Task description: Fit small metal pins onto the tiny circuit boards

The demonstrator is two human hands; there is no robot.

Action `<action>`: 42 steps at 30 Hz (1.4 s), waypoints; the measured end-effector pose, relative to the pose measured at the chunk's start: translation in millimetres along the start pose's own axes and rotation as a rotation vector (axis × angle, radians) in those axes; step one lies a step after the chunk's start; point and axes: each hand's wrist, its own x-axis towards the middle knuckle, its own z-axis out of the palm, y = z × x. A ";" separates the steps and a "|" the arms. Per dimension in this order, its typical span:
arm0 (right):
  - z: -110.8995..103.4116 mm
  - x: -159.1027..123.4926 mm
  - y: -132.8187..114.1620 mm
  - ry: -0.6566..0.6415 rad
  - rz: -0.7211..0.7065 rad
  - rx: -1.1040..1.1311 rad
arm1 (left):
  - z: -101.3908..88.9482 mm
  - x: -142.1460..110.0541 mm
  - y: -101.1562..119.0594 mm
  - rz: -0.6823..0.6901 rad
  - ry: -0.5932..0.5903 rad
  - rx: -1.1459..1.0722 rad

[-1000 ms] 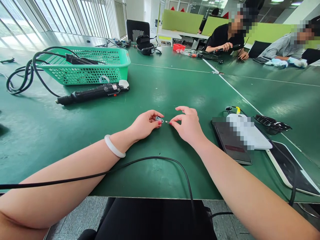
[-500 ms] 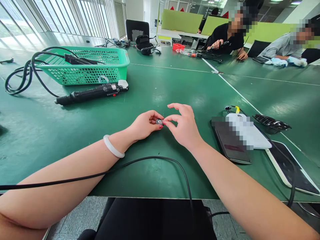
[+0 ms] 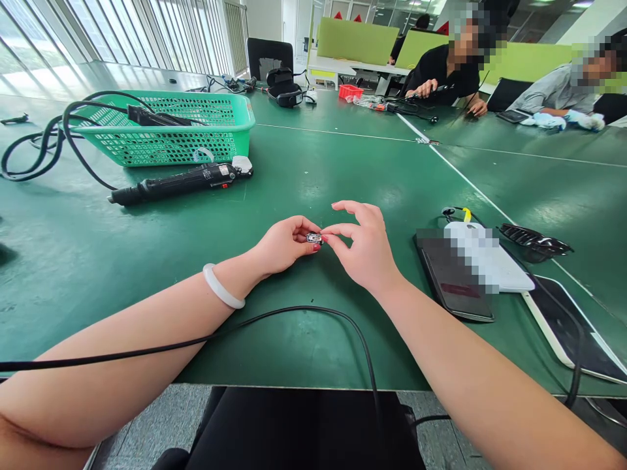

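Note:
My left hand [image 3: 287,245] pinches a small block-shaped part [image 3: 314,238] with silvery and dark details between thumb and fingers, just above the table. Its exact kind is too small to tell. The thumb and index finger of my right hand [image 3: 366,245] are pressed together at the right end of that part, and the other fingers are raised. The small thin metal piece seen earlier in this pinch is now mostly hidden by the fingertips and the part. A white bangle [image 3: 223,287] circles my left wrist.
A black electric screwdriver [image 3: 181,183] lies before a green basket [image 3: 171,140] with cables. At right are a black phone [image 3: 453,281], a white device [image 3: 490,258], a tablet [image 3: 578,326] and a glossy black object [image 3: 533,240]. A black cable [image 3: 294,308] crosses in front of me. Two people sit across the table.
My right hand has moved left, bringing the thin metal piece from a small gap to the end of the block-shaped part. My left hand keeps its hold, the part slightly turned.

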 end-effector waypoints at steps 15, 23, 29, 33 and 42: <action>3.1 -2.1 6.6 -0.076 0.037 0.021 | -3.1 0.2 -1.3 0.028 -0.007 -0.028; 5.4 3.9 7.9 -0.094 0.071 0.070 | -4.6 0.7 1.0 -0.002 0.012 -0.091; 10.4 19.9 12.9 -0.153 0.072 0.091 | -7.2 1.1 2.9 -0.042 0.045 -0.185; 15.7 21.0 14.6 -0.146 0.102 0.133 | -10.3 2.2 2.6 -0.064 0.045 -0.194; 13.2 15.0 13.3 -0.108 0.076 0.103 | -10.1 2.2 3.2 -0.082 0.005 -0.117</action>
